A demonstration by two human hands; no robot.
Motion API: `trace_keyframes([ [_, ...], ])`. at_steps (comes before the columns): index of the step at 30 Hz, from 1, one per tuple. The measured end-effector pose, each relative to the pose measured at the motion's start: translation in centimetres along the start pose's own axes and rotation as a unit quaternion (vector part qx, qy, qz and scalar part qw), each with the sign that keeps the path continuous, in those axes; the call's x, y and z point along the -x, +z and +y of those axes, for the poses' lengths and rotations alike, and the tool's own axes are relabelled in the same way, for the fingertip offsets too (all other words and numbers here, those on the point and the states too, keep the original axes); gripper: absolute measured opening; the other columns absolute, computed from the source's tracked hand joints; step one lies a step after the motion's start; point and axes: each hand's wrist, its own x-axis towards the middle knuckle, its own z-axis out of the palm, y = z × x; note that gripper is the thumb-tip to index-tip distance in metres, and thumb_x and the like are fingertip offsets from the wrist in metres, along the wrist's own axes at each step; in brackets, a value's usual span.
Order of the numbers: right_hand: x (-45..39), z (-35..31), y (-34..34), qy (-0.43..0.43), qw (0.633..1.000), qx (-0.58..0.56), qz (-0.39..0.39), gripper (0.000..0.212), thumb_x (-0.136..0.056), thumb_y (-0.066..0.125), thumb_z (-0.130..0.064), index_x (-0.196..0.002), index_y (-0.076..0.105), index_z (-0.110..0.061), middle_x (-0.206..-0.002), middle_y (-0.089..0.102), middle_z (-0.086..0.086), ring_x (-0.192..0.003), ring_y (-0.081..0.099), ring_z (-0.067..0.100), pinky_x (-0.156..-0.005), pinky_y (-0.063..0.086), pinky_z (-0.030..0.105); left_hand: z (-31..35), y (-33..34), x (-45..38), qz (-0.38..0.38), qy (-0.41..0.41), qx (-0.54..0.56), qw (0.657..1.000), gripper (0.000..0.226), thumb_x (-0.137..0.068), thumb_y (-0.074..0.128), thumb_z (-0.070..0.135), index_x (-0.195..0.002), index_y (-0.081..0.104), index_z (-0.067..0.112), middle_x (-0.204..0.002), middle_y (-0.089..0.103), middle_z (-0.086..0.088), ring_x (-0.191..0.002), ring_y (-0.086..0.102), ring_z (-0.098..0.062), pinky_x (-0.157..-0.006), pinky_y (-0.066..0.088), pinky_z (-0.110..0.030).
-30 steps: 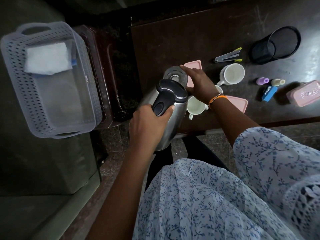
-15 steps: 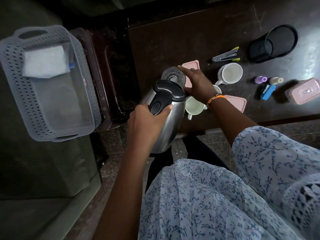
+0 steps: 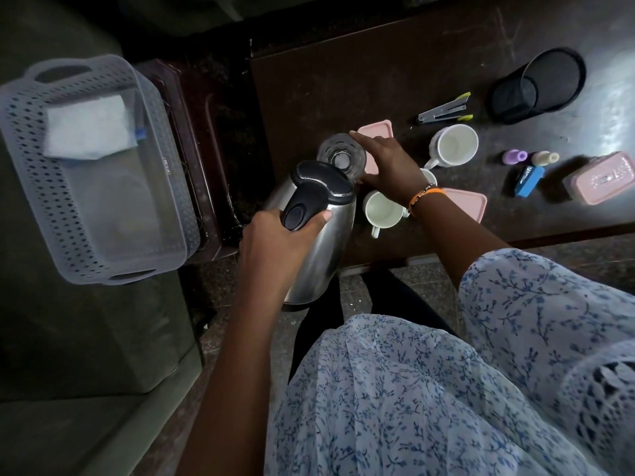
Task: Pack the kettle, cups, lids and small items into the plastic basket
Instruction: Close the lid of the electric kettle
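Note:
My left hand [image 3: 275,249] grips the black handle of the steel kettle [image 3: 323,249], which hangs tilted over the table's front left corner. Just beyond its lid, the round kettle base [image 3: 338,154] lies on the table, and my right hand [image 3: 388,166] spans it with fingers on its rim. The grey perforated plastic basket [image 3: 31,187] stands to the left, holding a white cloth [image 3: 89,128]. Two white cups [image 3: 453,146] [image 3: 381,211] stand near my right wrist, and a third [image 3: 427,175] is mostly hidden behind it. Pink lids [image 3: 376,128] [image 3: 470,204] lie flat nearby.
On the dark table to the right are a stapler [image 3: 445,111], a tipped black mesh pen holder [image 3: 539,84], a purple bottle [image 3: 513,156], a cream bottle [image 3: 544,158], a blue item [image 3: 529,180] and a pink box [image 3: 604,176]. A dark side stand sits between basket and table.
The kettle has moved slightly toward me and to the left, away from its base, which now shows more fully. My right hand stays on the base.

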Motion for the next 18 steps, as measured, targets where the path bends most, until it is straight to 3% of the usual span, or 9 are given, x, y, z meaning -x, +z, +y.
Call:
trace_keyframes([
  [6, 0.08, -0.05, 0.06, 0.001, 1.000, 0.000, 0.004, 0.065, -0.087, 0.060, -0.021, -0.145, 0.031, -0.017, -0.133, 0.051, 0.018, -0.126, 0.043, 0.033, -0.103, 0.040, 0.043, 0.12, -0.22, -0.20, -0.007, 0.011, -0.005, 1.000, 0.055, -0.068, 0.069, 0.059, -0.058, 0.053, 0.008, -0.050, 0.047, 0.002, -0.049, 0.049, -0.018, -0.048, 0.031, -0.025],
  [10, 0.04, -0.02, 0.09, 0.004, 1.000, 0.000, 0.001, 0.067, -0.086, 0.061, -0.021, -0.145, 0.030, -0.017, -0.133, 0.050, 0.017, -0.127, 0.042, 0.032, -0.103, 0.040, 0.042, 0.25, -0.33, -0.36, -0.008, 0.018, -0.008, 1.000, 0.051, -0.068, 0.070, 0.058, -0.051, 0.045, 0.017, -0.046, 0.042, 0.006, -0.045, 0.046, -0.014, -0.047, 0.029, -0.024],
  [18, -0.04, 0.10, 0.14, 0.013, 1.000, 0.005, -0.011, 0.070, -0.085, 0.062, -0.020, -0.146, 0.028, -0.019, -0.133, 0.050, 0.017, -0.126, 0.042, 0.032, -0.101, 0.042, 0.044, 0.44, -0.24, -0.34, -0.012, 0.019, -0.012, 1.000, 0.052, -0.068, 0.069, 0.058, -0.050, 0.042, 0.018, -0.045, 0.041, 0.007, -0.044, 0.044, -0.014, -0.047, 0.029, -0.024],
])
